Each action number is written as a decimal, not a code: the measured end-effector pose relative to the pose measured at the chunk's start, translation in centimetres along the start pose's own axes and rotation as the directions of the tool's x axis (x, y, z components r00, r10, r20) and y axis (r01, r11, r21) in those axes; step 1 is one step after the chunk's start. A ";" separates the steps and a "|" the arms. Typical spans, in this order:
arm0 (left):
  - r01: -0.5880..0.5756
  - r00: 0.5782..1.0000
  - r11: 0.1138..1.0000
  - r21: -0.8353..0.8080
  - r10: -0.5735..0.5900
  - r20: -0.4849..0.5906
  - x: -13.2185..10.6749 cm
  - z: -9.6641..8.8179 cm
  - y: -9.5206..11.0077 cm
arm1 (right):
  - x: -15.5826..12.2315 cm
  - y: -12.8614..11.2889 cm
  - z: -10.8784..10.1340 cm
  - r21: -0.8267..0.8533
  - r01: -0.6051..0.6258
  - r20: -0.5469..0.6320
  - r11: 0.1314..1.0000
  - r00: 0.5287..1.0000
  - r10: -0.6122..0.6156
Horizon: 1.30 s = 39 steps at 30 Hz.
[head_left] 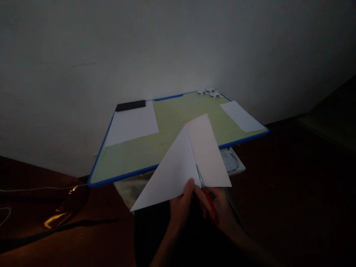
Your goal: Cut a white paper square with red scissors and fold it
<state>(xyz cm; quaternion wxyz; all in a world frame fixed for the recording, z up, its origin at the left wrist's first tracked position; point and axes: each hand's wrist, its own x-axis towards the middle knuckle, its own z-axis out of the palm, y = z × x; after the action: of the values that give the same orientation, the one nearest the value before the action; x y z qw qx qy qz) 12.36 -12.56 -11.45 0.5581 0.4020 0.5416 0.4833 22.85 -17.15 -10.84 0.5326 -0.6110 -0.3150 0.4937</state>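
A white sheet of paper (178, 159), folded into a triangle with a strip left beside it, is held up in front of the table's near edge. My left hand (182, 200) pinches its lower edge, thumb on top. In my right hand (221, 207) is a pair of scissors (210, 205) with red handles. Their metal blades lie on the paper along the line between the triangle and the strip. Part of my right hand's fingers is hidden by the handles and the paper.
The light green tabletop (172, 111) has a blue rim. White sheets (133, 126) lie at its left under a dark flat object (130, 105). Another white paper piece (241, 116) is at the right, and several small folded paper shapes (210, 92) sit at the back by the wall.
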 end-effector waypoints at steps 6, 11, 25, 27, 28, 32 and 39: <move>0.002 1.000 0.999 0.041 -0.002 0.008 0.2 -0.2 -0.6 | 0.1 0.0 -0.1 0.006 -0.010 0.002 1.000 1.000 0.010; -0.011 1.000 1.000 -0.009 0.011 0.003 0.3 -0.1 -1.1 | 0.0 -0.4 0.0 -0.003 -0.012 0.007 1.000 1.000 0.012; 0.005 1.000 1.000 0.019 -0.005 0.014 0.4 -0.2 -1.5 | 0.0 -0.2 -0.1 -0.011 -0.015 0.003 1.000 1.000 0.016; -0.014 1.000 1.000 0.000 0.014 0.012 0.4 -0.1 -1.4 | 0.0 0.0 -0.1 -0.015 -0.016 -0.001 1.000 1.000 0.016; -0.022 1.000 1.000 -0.003 0.022 0.010 0.4 -0.1 -1.3 | 0.0 0.1 -0.1 -0.016 -0.018 -0.002 1.000 1.000 0.018; -0.008 1.000 1.000 0.006 0.008 -0.008 0.2 0.0 -0.7 | 0.0 0.5 -0.2 -0.021 -0.034 -0.003 0.999 0.999 0.034; -0.002 1.000 1.000 -0.012 0.002 -0.015 -0.1 0.4 0.5 | 0.1 1.0 -0.2 -0.007 -0.075 -0.010 0.997 0.997 0.075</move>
<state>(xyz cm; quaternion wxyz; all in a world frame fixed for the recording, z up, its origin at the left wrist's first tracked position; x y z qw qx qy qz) 12.66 -12.50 -10.92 0.5557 0.3957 0.5425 0.4902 22.91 -17.37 -11.88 0.5127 -0.6270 -0.2910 0.5092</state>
